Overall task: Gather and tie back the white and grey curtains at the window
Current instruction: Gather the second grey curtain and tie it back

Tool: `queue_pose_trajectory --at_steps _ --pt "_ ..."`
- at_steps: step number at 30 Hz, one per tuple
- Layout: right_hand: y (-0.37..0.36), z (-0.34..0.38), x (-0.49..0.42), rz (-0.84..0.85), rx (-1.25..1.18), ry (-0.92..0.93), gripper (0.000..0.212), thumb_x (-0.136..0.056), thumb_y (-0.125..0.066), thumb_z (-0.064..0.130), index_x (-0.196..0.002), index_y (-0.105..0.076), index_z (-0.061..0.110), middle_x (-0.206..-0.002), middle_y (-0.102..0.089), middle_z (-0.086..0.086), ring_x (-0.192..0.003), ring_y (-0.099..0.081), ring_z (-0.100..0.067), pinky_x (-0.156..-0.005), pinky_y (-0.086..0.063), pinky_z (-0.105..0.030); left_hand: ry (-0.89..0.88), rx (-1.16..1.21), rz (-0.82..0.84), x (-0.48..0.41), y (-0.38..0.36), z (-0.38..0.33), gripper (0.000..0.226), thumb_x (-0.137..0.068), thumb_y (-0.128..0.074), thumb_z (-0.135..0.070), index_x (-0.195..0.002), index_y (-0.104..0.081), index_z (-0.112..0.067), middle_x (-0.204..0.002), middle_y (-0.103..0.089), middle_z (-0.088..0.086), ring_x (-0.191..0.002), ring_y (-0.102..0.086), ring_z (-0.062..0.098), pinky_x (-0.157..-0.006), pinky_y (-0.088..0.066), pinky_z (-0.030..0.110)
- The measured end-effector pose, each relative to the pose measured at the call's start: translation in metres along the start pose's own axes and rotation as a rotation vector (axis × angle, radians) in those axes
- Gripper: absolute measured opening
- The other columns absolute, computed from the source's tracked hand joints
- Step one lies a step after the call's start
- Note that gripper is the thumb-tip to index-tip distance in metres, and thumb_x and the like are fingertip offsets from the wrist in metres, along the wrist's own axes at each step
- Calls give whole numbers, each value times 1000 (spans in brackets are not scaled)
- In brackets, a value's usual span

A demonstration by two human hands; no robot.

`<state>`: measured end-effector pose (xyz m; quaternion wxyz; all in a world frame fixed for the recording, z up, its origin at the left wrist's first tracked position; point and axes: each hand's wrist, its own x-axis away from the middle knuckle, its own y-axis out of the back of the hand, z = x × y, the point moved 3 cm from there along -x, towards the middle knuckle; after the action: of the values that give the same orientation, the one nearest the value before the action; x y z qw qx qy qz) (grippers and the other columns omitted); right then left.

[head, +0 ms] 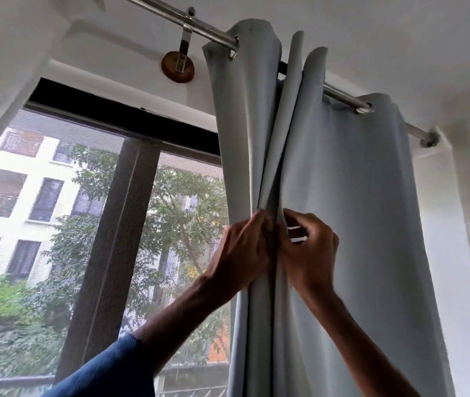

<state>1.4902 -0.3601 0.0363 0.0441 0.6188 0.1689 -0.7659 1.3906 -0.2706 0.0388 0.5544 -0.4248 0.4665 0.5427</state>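
Hanging from a steel rod [208, 30] high above both hands, the grey curtain [342, 181] is seen bunched into upright folds. The folds are gripped where the two hands meet. The outer pleats are clasped by the left hand [242, 247] from the window side. The neighbouring fold is pinched by the curled fingers and thumb of the right hand [309, 253]. The hands are held close together, knuckles almost touching, with only a dark crease of cloth between them. Below the hands the gathered fabric is carried straight down out of view, and to the right of the right hand a broader, flatter stretch of curtain is spread. A blue sleeve [107, 371] is worn on the left forearm. To the left of the left hand the meshed window [84, 196] is uncovered, and a round wooden bracket mount [178, 67] is fixed up and left of the hands.
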Motion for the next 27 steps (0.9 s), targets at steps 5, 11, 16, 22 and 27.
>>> queue_pose_trajectory --at_steps 5,11,16,22,27 --pt "3 -4 2 1 14 38 25 -89 -72 29 -111 -75 17 -95 -74 11 -77 -70 -1 -77 -60 -29 151 -108 37 -1 -6 12 24 -81 -42 -14 -78 -66 -14 -67 -67 3 -63 -61 24 -63 -48 36" --pt "0 -2 12 91 -6 154 12 -84 -74 15 -93 -79 21 -77 -72 11 -68 -68 -3 -62 -57 -23 341 62 65 -23 -2 1 69 -97 -52 -50 -44 -42 -6 -41 -31 -3 -38 -31 8 -45 -30 30" --pt "-1 -11 12 205 -48 151 16 -76 -75 4 -76 -75 20 -73 -70 11 -71 -67 -7 -59 -52 -27 513 -44 64 -34 -13 12 50 -81 -68 -38 -51 -53 0 -47 -36 0 -46 -36 16 -46 -35 31" --pt "44 -62 -29 -67 220 -13 54 -75 -80 52 -116 -71 18 -118 -66 -2 -116 -59 -18 -97 -51 -39 441 -121 77 -28 -11 17 56 -89 -66 -29 -44 -38 -12 -41 -30 -4 -41 -31 14 -41 -27 24" --pt "83 -124 -62 -77 100 -802 147 -61 -83 68 -158 10 9 -166 0 -18 -153 -7 -34 -124 -11 -50 342 -78 65 -28 -7 18 57 -91 -65 -29 -46 -42 -2 -41 -31 -2 -40 -28 14 -43 -34 28"
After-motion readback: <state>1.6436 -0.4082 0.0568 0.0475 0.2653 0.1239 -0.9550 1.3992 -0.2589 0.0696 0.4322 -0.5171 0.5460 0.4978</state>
